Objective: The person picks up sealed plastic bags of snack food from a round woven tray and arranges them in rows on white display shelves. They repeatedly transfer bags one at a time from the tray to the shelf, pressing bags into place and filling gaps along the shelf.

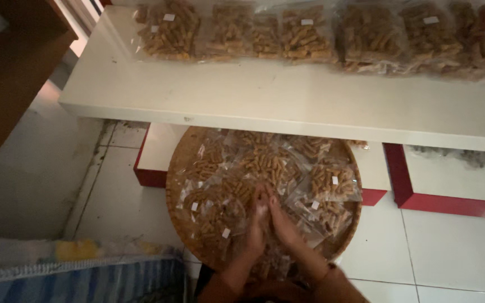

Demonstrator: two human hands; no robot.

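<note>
A round woven tray [176,168] lies on the floor, heaped with several clear bags of brown stick snacks [265,163]. My left hand [256,221] and my right hand [282,221] reach side by side into the heap near the tray's front, fingers pressed together on the bags. Whether either hand grips a bag is unclear in the dim light. A small white label [226,232] shows on a bag just left of my left hand.
A white shelf [265,98] runs across above the tray, with a row of filled snack bags [310,33] along its far edge. Red-edged white blocks [450,188] stand under it. A brown cabinet [12,73] stands left; striped cloth [79,272] lies lower left.
</note>
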